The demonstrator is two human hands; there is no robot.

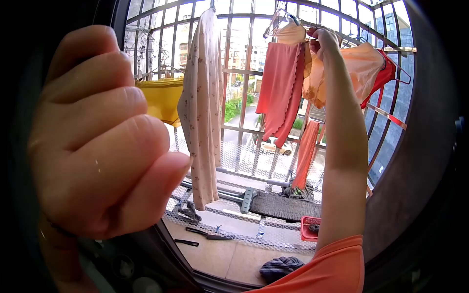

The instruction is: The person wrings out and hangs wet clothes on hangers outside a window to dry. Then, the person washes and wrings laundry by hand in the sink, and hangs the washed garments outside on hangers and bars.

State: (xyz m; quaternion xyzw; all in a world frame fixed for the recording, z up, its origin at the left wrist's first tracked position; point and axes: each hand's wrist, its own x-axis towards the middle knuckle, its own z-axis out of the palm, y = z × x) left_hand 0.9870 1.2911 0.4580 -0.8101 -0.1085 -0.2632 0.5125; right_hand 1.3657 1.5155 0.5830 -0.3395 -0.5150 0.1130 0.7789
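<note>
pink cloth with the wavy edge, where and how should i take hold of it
Probably by the top edge, from the near side. The pink cloth hangs with its lower end loose, so a low grip may only swing it; window bars stand behind, and the right hand is raised near its top.
</note>
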